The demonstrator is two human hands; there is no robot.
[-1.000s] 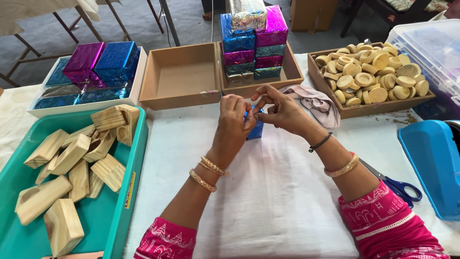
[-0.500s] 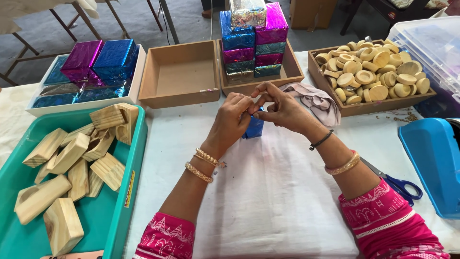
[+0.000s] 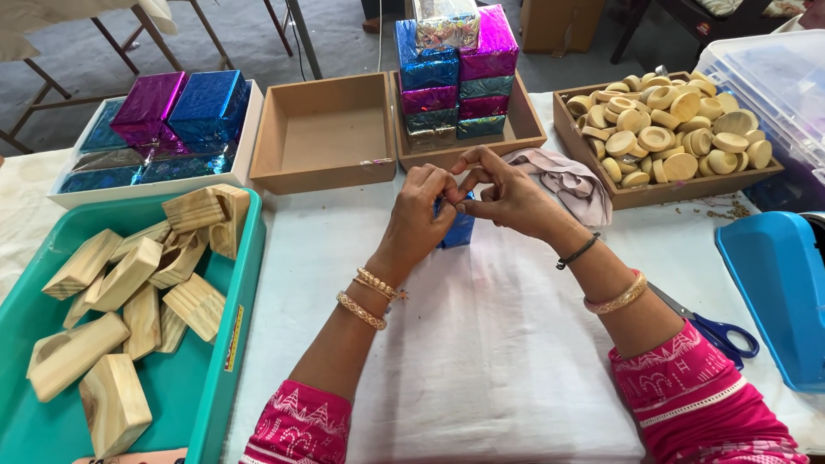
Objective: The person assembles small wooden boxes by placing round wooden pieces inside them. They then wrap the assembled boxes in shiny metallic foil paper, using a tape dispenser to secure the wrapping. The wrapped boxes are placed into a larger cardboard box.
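Observation:
A small block wrapped in shiny blue foil (image 3: 458, 230) stands upright on the white cloth in the middle of the table. My left hand (image 3: 419, 215) grips its left side and top, and my right hand (image 3: 507, 193) pinches the foil at its top from the right. Both hands cover most of the block, so only its lower right part shows.
A teal tray (image 3: 219, 378) of wooden blocks lies at the left, and a white tray (image 3: 64, 199) of foil-wrapped blocks behind it. Behind the hands stand an empty wooden box (image 3: 324, 137), a box with stacked wrapped blocks (image 3: 455, 77), and a box of wooden discs (image 3: 666, 129). Blue-handled scissors (image 3: 718, 331) and a blue dispenser (image 3: 778, 292) sit at the right.
Both hands stay on the blue block, with the fingers shifting slightly at its top. The block has not moved away from its spot.

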